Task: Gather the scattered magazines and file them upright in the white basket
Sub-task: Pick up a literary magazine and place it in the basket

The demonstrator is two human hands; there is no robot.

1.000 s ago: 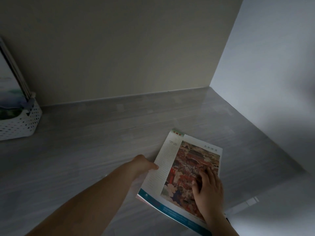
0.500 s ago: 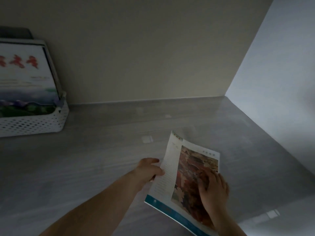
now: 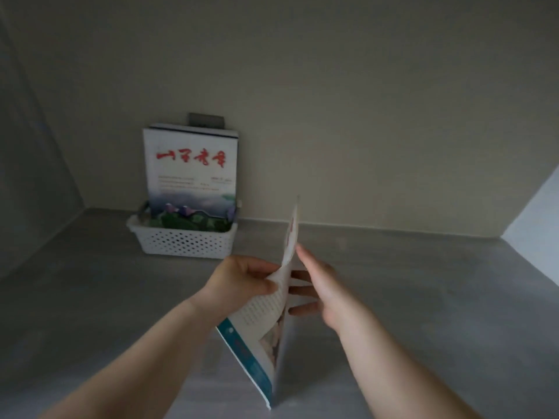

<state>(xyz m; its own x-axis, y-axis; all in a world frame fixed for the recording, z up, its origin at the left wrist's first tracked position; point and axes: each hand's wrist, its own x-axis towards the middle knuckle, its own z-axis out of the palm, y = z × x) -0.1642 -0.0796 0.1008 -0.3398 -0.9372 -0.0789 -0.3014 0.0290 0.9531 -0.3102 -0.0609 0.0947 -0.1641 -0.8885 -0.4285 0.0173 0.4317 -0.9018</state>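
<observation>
While dim light lies over the grey table (image 3: 90, 313), a basket (image 3: 184, 241) sits far left against the wall, magazines (image 3: 190, 173) upright inside. Nearer, one magazine (image 3: 266, 322) is lifted on edge between both hands. Left hand (image 3: 242, 282) fingers pinch its cover; right hand (image 3: 329, 294) fingers are spread flat against its other face.

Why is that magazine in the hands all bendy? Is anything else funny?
The magazine curls because the left hand pinches only one edge while the right hand props it. The magazines in the basket stand neatly. Nothing else looks odd.
</observation>
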